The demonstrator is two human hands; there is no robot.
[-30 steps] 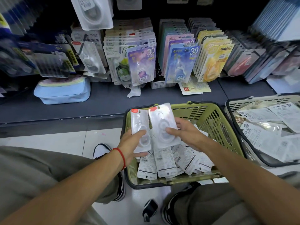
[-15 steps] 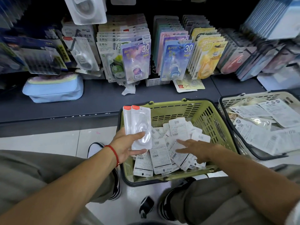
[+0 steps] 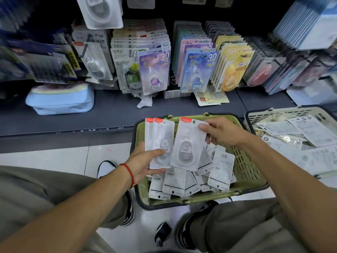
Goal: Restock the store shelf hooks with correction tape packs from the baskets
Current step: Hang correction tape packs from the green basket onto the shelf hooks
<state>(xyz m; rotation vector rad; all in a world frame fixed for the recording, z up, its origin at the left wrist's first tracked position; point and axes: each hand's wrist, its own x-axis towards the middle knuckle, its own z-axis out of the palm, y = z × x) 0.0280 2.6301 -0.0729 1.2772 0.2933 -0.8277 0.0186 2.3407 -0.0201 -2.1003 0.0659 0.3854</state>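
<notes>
My left hand grips a small stack of clear correction tape packs with red top labels, held upright over the left side of the green basket. My right hand pinches another clear correction tape pack by its upper right corner and holds it just beside the stack. Several more packs lie face down in the basket. Hooks above the shelf carry hanging packs, one clear pack at the left among them.
A grey basket full of white packs stands at the right. A dark shelf ledge runs in front of the hooks, with a light blue pouch on it. Coloured tape packs hang in rows. My knees and shoes flank the green basket.
My right hand has lifted a pack out of the green basket and brought it up beside the stack in my left hand. The left hand has stayed in place.
</notes>
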